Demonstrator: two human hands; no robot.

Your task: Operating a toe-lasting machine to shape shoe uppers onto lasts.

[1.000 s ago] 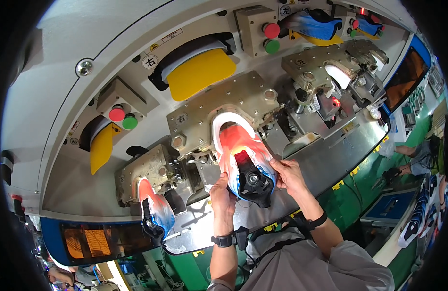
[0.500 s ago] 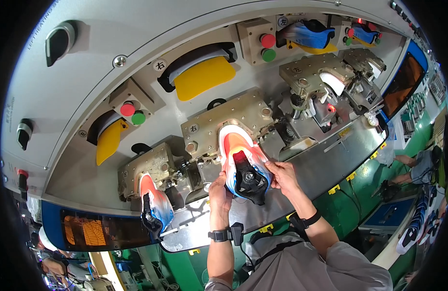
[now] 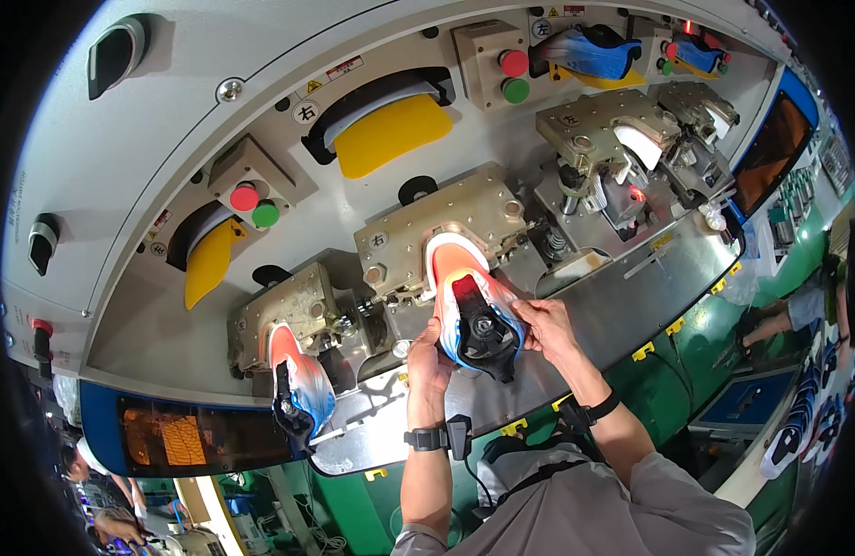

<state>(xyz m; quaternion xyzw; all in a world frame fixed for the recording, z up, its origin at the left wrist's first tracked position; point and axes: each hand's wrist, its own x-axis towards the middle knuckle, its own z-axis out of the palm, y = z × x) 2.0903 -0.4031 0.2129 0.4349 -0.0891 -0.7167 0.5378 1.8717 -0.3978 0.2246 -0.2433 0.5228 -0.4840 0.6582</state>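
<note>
Nearest the camera, left hand and right hand grip a shoe upper from both sides, fingers curled round its black collar. Upper sits toe-up on the middle metal station. Second shoe upper hangs at the left station, untouched. Farther back: yellow pad, red button, green button on the grey machine panel.

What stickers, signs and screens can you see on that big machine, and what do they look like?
Warning sticker: small yellow triangle, upper panel above the yellow pad.
Long label: white and red strip beside it.
Round tag: white circle with one dark mark, just below.
Screen: glowing orange rectangle, lower left in the blue base.
Dark screen: blue-framed, far right.
</note>
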